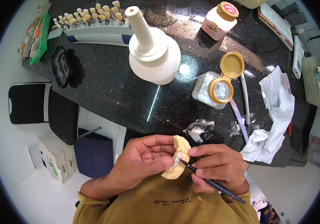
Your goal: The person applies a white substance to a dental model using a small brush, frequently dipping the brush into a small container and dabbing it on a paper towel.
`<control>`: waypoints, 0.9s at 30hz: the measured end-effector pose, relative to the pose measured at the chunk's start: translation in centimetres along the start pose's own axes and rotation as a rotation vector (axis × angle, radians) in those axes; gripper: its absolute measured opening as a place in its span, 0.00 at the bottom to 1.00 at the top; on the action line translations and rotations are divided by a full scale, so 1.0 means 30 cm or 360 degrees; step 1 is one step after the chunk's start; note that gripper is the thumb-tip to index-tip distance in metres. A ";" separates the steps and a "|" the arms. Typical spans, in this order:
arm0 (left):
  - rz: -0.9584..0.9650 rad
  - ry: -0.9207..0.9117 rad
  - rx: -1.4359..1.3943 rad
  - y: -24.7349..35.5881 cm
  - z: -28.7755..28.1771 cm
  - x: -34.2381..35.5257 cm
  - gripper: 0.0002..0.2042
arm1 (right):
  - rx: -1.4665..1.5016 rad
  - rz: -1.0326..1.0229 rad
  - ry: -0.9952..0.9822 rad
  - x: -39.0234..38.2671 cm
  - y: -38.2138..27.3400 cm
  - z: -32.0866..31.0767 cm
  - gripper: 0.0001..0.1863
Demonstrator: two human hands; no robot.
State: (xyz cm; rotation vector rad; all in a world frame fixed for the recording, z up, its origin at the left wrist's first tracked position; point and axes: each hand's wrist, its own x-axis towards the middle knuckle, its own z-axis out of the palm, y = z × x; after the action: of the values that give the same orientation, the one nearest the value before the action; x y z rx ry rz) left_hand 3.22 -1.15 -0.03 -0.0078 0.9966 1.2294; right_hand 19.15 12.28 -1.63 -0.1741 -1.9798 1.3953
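A yellow plaster dental cast (181, 145) with a few white teeth on it is held up in front of my chest, just off the near edge of the counter. My left hand (139, 160) is closed round its left side, thumb resting near the white teeth. In my right hand (219, 166) a slim black pen-like tool (214, 184) is pinched, its pointed tip touching or very near the white teeth. The right index finger also meets the cast's right side. Close beyond the hands, a lump of white paste on crumpled clear film (199, 130) lies on the counter.
On the black stone counter (111, 82) stand a white dispenser bottle (154, 56), an open gold-lidded jar (208, 89), a shut gold-capped jar (219, 22) and a tooth shade rack (98, 31). White tissue (275, 115) and thin sticks (238, 117) lie right. A black chair (61, 115) stands left.
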 end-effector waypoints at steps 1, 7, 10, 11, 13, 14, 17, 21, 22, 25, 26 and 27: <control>0.0003 0.0005 -0.0004 0.000 0.001 0.000 0.24 | -0.0004 0.0002 -0.0004 0.000 0.000 0.000 0.12; 0.0001 0.0026 -0.0009 -0.001 0.002 0.000 0.24 | -0.0028 0.0017 -0.0026 0.003 -0.004 -0.004 0.12; 0.0000 0.0031 -0.0003 -0.002 0.003 -0.001 0.25 | -0.0019 0.0020 -0.0027 0.002 -0.005 -0.006 0.12; -0.0001 0.0027 -0.0001 -0.001 0.003 -0.001 0.25 | -0.0007 0.0022 -0.0028 0.001 -0.005 -0.008 0.12; -0.0003 0.0019 0.0004 0.002 0.003 0.000 0.25 | 0.0006 0.0023 -0.0027 0.001 -0.004 -0.009 0.12; -0.0003 0.0021 0.0005 0.001 0.003 0.000 0.25 | 0.0007 0.0021 -0.0025 0.001 -0.003 -0.010 0.12; -0.0001 0.0024 0.0008 0.001 0.003 0.000 0.25 | 0.0004 0.0018 -0.0025 0.003 -0.004 -0.008 0.12; -0.0003 0.0023 0.0010 0.000 0.002 0.001 0.25 | -0.0005 0.0017 -0.0036 0.005 -0.004 -0.009 0.12; -0.0003 0.0023 0.0011 -0.001 0.002 0.001 0.25 | -0.0009 0.0015 -0.0044 0.005 -0.004 -0.009 0.12; 0.0003 0.0017 0.0001 -0.004 0.000 0.000 0.25 | 0.0016 0.0000 -0.0030 0.000 -0.002 -0.011 0.12; 0.0016 0.0019 -0.0004 -0.006 0.000 -0.001 0.24 | 0.0050 -0.0010 0.0001 -0.008 0.004 -0.009 0.12; 0.0026 0.0019 -0.0009 -0.007 0.000 0.001 0.24 | 0.0082 -0.0018 0.0033 -0.012 0.008 -0.009 0.12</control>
State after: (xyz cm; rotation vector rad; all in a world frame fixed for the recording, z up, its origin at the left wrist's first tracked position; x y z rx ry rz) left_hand 3.39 -1.22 -0.15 -0.0113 1.0053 1.2485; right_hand 19.51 12.40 -1.95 -0.1528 -1.9231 1.4301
